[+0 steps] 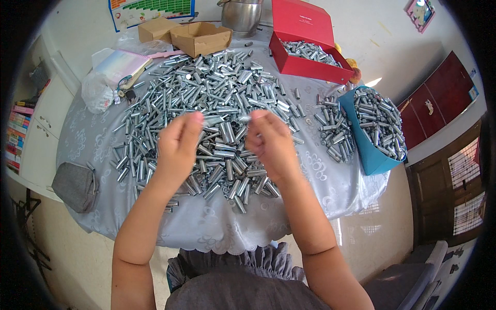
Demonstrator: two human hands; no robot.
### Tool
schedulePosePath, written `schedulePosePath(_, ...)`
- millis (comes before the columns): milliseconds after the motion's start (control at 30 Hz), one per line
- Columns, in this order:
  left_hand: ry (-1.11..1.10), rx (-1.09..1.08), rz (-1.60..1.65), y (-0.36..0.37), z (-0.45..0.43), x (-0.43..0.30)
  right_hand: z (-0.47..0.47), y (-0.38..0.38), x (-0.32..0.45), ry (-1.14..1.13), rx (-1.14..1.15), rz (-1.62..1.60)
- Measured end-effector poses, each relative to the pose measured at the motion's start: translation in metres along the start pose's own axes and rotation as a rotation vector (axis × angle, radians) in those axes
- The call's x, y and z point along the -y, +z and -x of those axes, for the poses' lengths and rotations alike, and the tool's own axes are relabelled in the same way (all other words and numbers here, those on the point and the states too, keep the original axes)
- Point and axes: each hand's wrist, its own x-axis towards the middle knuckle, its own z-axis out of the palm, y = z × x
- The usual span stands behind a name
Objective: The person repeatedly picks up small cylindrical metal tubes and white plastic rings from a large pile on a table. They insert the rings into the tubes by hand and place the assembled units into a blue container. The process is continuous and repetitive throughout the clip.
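Observation:
A large heap of shiny metal sleeves and tubes (228,133) covers the middle of the table. Over its left part is my left hand (180,135), thumb and fingers pinched on a metal tube (213,120) that is blurred by motion. My right hand (271,139) hovers over the right part of the heap, fingers curled, with a small shiny metal piece (244,118) at its fingertips. The two hands are apart, their pinched fingertips turned towards each other. Assembled sleeve anchor bolts (335,128) lie loose to the right, beside a blue container (374,155) filled with similar bolts.
At the back right stands an open red box (310,73) of metal parts. Cardboard boxes (201,38) and a steel pot (241,17) are at the back. A notebook (124,64), a plastic bag (95,91) and a grey pouch (75,188) lie along the left on the silver tablecloth (310,186).

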Motion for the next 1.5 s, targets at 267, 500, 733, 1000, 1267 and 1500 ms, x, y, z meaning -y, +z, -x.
schedulePosePath(267, 0.375, -0.904, -0.030, -0.067, -0.040, -0.003, -0.011, -0.060, 0.054, -1.036, -0.689, -0.044)
schedulePosePath(500, 0.273, -0.474, -0.717, -0.047, -0.047, 0.030, -0.041, -0.039, 0.003, -0.926, -0.393, 1.263)
schedulePosePath(733, 0.393, -0.338, -0.669, -0.029, -0.035, 0.016, -0.023, -0.076, 0.015, -0.732, -0.493, 1.216)
schedulePosePath(1000, 0.438, -0.151, -0.580, -0.015, -0.026, 0.008, 0.046, -0.163, 0.042, -0.388, -0.674, 1.626)
schedulePosePath(1267, 0.518, -0.080, -0.571, -0.009, -0.020, 0.005, 0.058, -0.178, 0.024, -0.359, -0.552, 1.863)
schedulePosePath(1500, 0.559, -0.031, -0.475, -0.005, -0.017, -0.001, 0.054, -0.168, 0.031, -0.266, -0.398, 1.838)
